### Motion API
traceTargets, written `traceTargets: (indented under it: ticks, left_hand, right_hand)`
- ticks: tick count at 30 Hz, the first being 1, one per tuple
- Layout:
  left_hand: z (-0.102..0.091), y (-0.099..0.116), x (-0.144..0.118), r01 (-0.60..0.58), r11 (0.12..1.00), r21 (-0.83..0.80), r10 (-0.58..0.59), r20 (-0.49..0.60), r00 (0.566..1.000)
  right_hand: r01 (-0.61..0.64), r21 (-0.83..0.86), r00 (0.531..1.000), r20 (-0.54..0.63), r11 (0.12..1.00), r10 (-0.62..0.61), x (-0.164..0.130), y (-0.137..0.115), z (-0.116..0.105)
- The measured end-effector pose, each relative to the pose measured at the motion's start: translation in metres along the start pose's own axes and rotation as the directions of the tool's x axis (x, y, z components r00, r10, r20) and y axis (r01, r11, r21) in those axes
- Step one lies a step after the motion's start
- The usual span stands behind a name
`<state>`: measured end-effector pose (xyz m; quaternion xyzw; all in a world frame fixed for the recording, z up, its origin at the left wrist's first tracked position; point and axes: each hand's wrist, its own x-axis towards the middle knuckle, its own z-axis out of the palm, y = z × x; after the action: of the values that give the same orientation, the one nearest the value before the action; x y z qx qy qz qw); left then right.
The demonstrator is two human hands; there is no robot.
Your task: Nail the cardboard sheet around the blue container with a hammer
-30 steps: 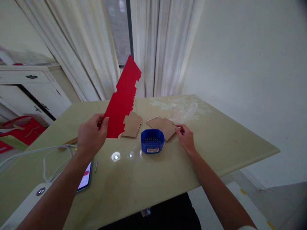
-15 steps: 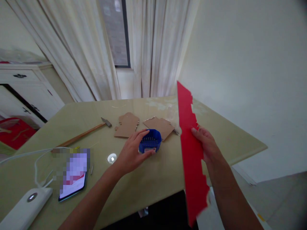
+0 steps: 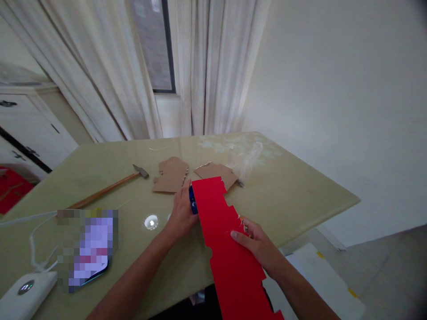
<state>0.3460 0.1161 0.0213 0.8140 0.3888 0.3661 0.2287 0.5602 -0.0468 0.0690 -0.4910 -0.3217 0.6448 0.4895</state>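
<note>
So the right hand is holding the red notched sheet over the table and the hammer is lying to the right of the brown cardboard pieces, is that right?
Not quite. In the head view the hammer lies to the left of the brown cardboard pieces, not the right. The rest holds: the right hand is holding the red notched sheet over the table.

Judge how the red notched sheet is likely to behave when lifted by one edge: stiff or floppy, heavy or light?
Probably fairly stiff: the red sheet stays flat along its length though the right hand grips only one notched edge. Likely light, since one hand carries it. Its thin tabs look easy to bend or tear, and its far end lies over the blue container by the left hand.
</note>
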Motion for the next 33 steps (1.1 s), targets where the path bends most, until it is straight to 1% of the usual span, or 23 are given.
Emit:
traceTargets:
  ticks: [3,6,8,10,11,13,14,15,16,17,18,19,21,22,23,24,25,26,27,28,30,32,33]
  left_hand:
    - [-0.01,0.003,-0.011,-0.05,0.998,-0.038,0.053,0.085,0.995]
    - [-0.029,0.003,-0.015,0.008,0.986,-0.167,0.022,0.175,0.984]
    - [-0.042,0.006,-0.013,0.045,0.975,-0.215,0.002,0.211,0.978]
    - [-0.053,0.016,-0.011,0.025,0.981,-0.193,0.01,0.178,0.984]
    - [-0.057,0.025,-0.011,0.004,0.986,-0.166,0.015,0.118,0.993]
    - [-0.06,0.05,-0.018,0.02,0.995,-0.094,-0.026,-0.07,0.997]
    - [-0.059,0.066,-0.025,0.04,0.994,-0.106,-0.054,-0.138,0.989]
    - [-0.055,0.084,-0.034,0.052,0.983,-0.174,-0.078,-0.146,0.986]
    - [-0.049,0.102,-0.044,0.077,0.952,-0.296,-0.111,-0.101,0.989]
    - [-0.042,0.12,-0.055,0.133,0.882,-0.452,-0.146,0.005,0.989]
    - [-0.032,0.136,-0.065,0.202,0.776,-0.598,-0.156,0.128,0.979]
    - [-0.022,0.151,-0.074,0.232,0.653,-0.721,-0.144,0.182,0.973]
    - [-0.002,0.172,-0.084,0.296,0.405,-0.865,-0.255,0.204,0.945]
    - [0.007,0.178,-0.085,0.325,0.294,-0.899,-0.329,0.224,0.917]
    - [0.013,0.181,-0.082,0.348,0.202,-0.915,-0.406,0.245,0.88]
    - [0.019,0.181,-0.078,0.376,0.137,-0.917,-0.47,0.274,0.839]
    - [0.022,0.179,-0.072,0.403,0.11,-0.909,-0.523,0.292,0.801]
    - [0.024,0.175,-0.065,0.426,0.126,-0.896,-0.559,0.291,0.777]
    - [0.026,0.17,-0.059,0.442,0.165,-0.882,-0.6,0.266,0.754]
    - [0.026,0.164,-0.053,0.442,0.202,-0.874,-0.615,0.238,0.751]
    - [0.025,0.154,-0.045,0.429,0.249,-0.868,-0.598,0.21,0.774]
    - [0.022,0.145,-0.041,0.404,0.249,-0.88,-0.562,0.209,0.8]
    - [0.02,0.142,-0.041,0.395,0.232,-0.889,-0.547,0.216,0.809]
  right_hand:
    - [0.007,-0.009,1.0,0.021,1.0,-0.006,0.001,0.001,0.004]
    - [0.018,-0.038,0.999,0.043,0.999,-0.017,0.001,0.002,0.004]
    - [0.031,-0.066,0.998,0.065,0.997,-0.027,0.001,0.001,0.003]
    - [0.06,-0.109,0.996,0.07,0.992,-0.053,-0.004,-0.003,0.004]
    - [0.091,-0.154,0.995,0.056,0.984,-0.083,-0.008,-0.007,0.004]
    - [0.17,-0.307,0.984,-0.002,0.936,-0.18,-0.02,-0.019,0.006]
    - [0.207,-0.416,0.97,-0.033,0.886,-0.243,-0.028,-0.026,0.008]
    - [0.234,-0.526,0.951,-0.051,0.818,-0.304,-0.037,-0.033,0.011]
    - [0.259,-0.625,0.929,-0.047,0.736,-0.366,-0.045,-0.039,0.014]
    - [0.296,-0.709,0.905,-0.005,0.639,-0.425,-0.054,-0.044,0.018]
    - [0.337,-0.775,0.882,0.06,0.535,-0.468,-0.061,-0.047,0.022]
    - [0.382,-0.818,0.857,0.139,0.431,-0.496,-0.067,-0.048,0.026]
    - [0.443,-0.865,0.802,0.263,0.237,-0.537,-0.075,-0.044,0.032]
    - [0.448,-0.881,0.778,0.299,0.153,-0.553,-0.076,-0.04,0.035]
    - [0.437,-0.896,0.758,0.319,0.079,-0.569,-0.077,-0.035,0.037]
    - [0.418,-0.908,0.745,0.333,0.016,-0.578,-0.075,-0.031,0.039]
    - [0.399,-0.916,0.743,0.342,-0.03,-0.575,-0.074,-0.027,0.04]
    - [0.386,-0.92,0.745,0.349,-0.059,-0.569,-0.071,-0.024,0.041]
    - [0.381,-0.922,0.75,0.353,-0.071,-0.56,-0.068,-0.022,0.042]
    - [0.384,-0.92,0.751,0.359,-0.075,-0.554,-0.065,-0.021,0.042]
    - [0.397,-0.915,0.74,0.366,-0.074,-0.564,-0.059,-0.021,0.039]
    - [0.373,-0.925,0.687,0.329,-0.074,-0.648,-0.052,-0.023,0.03]
    - [0.338,-0.94,0.654,0.274,-0.052,-0.705,-0.048,-0.025,0.024]
